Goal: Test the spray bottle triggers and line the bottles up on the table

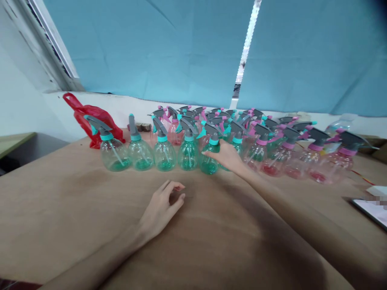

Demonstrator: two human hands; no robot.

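Several clear spray bottles with grey trigger heads stand upright in rows across the table. Green ones with teal collars are at the left and middle, such as the leftmost bottle (115,155); pink ones such as the bottle at the right end (335,163) stand to the right. My right hand (226,156) is wrapped round the upper body of a green spray bottle (208,166) in the front row, just under its collar. Nearer to me, my left hand (161,205) hovers low over the table with curled fingers apart and nothing in them.
A red plastic bag (95,119) lies behind the leftmost bottles. A tablet-like object (373,211) rests at the table's right edge, near a thin red and yellow wire. A blue curtain (193,52) hangs behind the brown table (60,201).
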